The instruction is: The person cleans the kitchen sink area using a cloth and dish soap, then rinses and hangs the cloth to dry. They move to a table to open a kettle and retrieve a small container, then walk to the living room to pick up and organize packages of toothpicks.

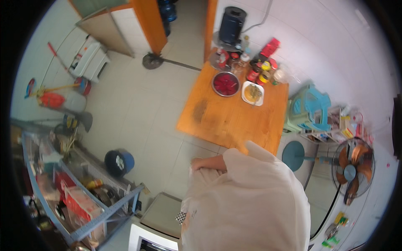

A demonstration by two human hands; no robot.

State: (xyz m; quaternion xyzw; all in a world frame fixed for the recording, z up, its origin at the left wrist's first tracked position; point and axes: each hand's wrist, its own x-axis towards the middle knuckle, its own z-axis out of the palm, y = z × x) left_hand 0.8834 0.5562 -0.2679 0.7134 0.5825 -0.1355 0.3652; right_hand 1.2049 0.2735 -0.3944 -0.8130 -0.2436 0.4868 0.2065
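Note:
My right hand (198, 163) reaches out of a loose pale sleeve and rests against the front of my pale shirt (251, 200). Its fingers are blurred and partly hidden, so whether they grip the cloth is unclear. My left hand is out of view. Just beyond my sleeve stands a wooden table (207, 125). On it are a round metal bowl (225, 84) of dark red pieces and a white square dish (253, 93) of yellowish food with a utensil in it. Several jars (253, 71) and bottles crowd the table's far side.
A dark blue bucket (119, 162) stands on the tiled floor, left of my hand. A metal-framed rack (103, 213) full of goods fills the lower left. At right are a standing fan (350, 172) and stacked plastic stools (311, 108). A doorway (185, 37) opens ahead.

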